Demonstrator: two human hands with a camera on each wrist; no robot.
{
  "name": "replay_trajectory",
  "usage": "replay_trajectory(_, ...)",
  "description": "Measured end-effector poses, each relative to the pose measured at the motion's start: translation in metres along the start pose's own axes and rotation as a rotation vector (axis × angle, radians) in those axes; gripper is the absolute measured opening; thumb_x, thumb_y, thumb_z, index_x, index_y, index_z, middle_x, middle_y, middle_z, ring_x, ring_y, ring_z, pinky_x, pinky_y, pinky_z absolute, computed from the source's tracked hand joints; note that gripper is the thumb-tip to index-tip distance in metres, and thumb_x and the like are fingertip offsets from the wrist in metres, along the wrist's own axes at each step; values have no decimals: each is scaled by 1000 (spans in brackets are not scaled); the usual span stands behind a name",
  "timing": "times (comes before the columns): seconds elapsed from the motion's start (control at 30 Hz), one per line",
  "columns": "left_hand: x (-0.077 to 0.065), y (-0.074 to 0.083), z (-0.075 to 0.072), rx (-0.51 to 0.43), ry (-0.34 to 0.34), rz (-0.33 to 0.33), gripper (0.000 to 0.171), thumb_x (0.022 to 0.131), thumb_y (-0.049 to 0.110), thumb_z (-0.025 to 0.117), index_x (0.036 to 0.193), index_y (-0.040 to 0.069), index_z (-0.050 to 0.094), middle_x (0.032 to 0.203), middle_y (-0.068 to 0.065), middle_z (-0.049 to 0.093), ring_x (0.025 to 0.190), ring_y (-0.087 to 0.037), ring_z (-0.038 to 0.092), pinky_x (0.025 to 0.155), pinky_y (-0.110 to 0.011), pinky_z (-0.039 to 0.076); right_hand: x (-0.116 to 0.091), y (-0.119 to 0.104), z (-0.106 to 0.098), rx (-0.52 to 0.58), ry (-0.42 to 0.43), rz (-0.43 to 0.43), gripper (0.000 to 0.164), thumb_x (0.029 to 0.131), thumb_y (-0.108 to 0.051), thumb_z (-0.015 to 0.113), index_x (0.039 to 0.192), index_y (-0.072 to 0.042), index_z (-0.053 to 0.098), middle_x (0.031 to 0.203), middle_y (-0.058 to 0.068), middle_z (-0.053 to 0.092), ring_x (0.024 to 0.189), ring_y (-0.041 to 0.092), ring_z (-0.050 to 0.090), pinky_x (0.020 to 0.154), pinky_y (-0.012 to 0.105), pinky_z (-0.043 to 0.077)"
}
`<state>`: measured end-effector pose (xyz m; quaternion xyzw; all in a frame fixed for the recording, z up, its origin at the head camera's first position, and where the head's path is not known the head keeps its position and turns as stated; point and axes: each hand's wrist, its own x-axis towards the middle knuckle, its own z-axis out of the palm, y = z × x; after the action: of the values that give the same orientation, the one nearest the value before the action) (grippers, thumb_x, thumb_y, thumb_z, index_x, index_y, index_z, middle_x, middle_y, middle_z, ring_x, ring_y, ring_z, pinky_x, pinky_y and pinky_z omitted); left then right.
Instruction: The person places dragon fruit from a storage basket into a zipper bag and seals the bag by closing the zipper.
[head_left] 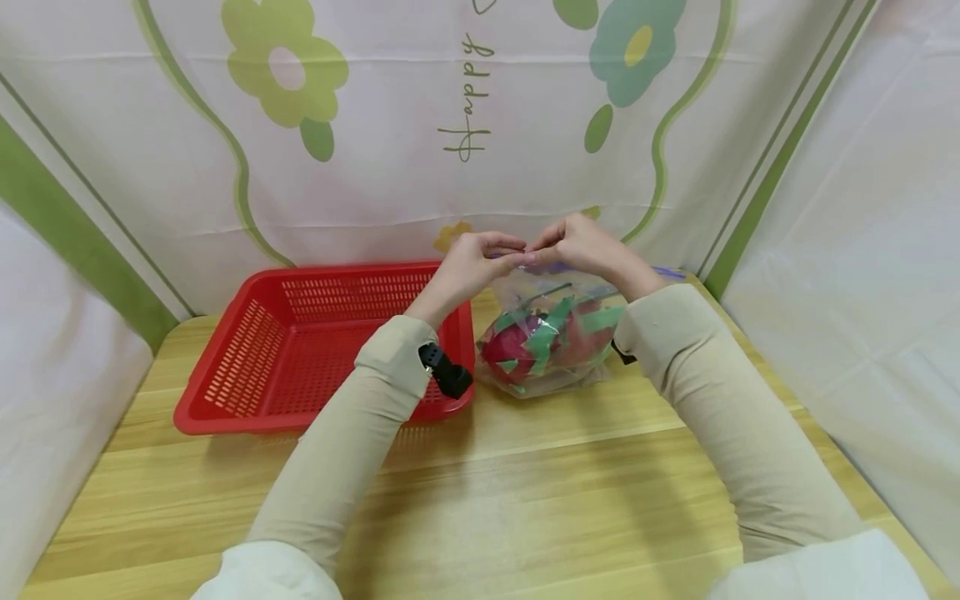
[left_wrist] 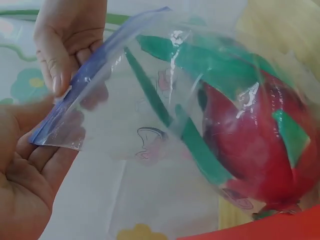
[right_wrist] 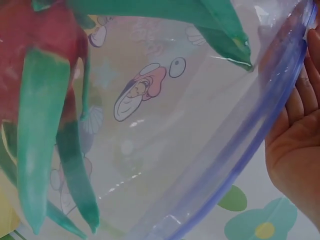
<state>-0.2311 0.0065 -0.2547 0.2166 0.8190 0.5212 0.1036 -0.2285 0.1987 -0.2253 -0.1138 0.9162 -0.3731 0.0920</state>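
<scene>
A clear zip bag point(head_left: 517, 287) with a blue-purple zip strip point(right_wrist: 250, 150) rests on the table and holds a red dragon fruit point(head_left: 513, 348) with long green scales. More red shows through the plastic to the right; I cannot tell whether it is a second fruit. My left hand point(head_left: 480, 262) pinches the zip edge between thumb and fingers. Right against it, my right hand point(head_left: 581, 248) pinches the same strip. In the left wrist view the strip point(left_wrist: 95, 65) runs between both hands, and the dragon fruit point(left_wrist: 250, 140) sits low in the bag.
A red plastic basket point(head_left: 225, 408) with slotted walls stands left of the bag, under my left forearm. The wooden table point(head_left: 525, 500) stretches toward me. White curtains point(head_left: 397, 183) with printed flowers close off the back and sides.
</scene>
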Motion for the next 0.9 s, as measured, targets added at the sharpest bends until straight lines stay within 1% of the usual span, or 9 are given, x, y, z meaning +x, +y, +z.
replay_trajectory(0.13, 0, 4, 0, -18, 0, -14, 32, 96, 17, 57, 126, 6, 62, 121, -12, 68, 110, -23, 66, 91, -31, 54, 1, -2, 1, 5, 2, 14, 27, 89, -26, 66, 106, -6, 74, 106, 7, 74, 106, 26, 64, 94, 39, 49)
replay_trajectory(0.27, -1, 3, -2, -24, 13, -26, 31, 96, 15, 57, 124, 5, 63, 120, -14, 68, 108, -23, 67, 91, -31, 54, 2, -3, 1, -27, 2, 23, 29, 88, -28, 67, 106, -7, 74, 112, 9, 71, 113, 27, 59, 101, 42, 44)
replay_trajectory(0.47, -1, 0, -4, -43, 26, -43, 30, 96, 12, 56, 123, 2, 63, 120, -16, 67, 106, -25, 68, 91, -32, 54, 0, -2, -1, -88, -5, 16, 31, 87, -27, 68, 106, -4, 73, 114, 14, 70, 110, 29, 60, 99, 43, 44)
replay_trajectory(0.73, 0, -1, 0, -48, 28, 2, 29, 96, 8, 54, 121, -2, 63, 120, -19, 67, 103, -27, 69, 85, -30, 56, -5, 4, -5, -133, -17, -7, 29, 89, -26, 65, 105, -4, 74, 110, 15, 71, 104, 28, 62, 95, 42, 46)
replay_trajectory(0.9, 0, 0, 2, -16, 29, 4, 30, 97, 12, 54, 122, 1, 63, 119, -17, 67, 103, -26, 68, 87, -31, 56, -6, 3, -7, -120, -28, 4, 31, 90, -27, 63, 109, -4, 72, 114, 15, 70, 109, 29, 61, 99, 45, 45)
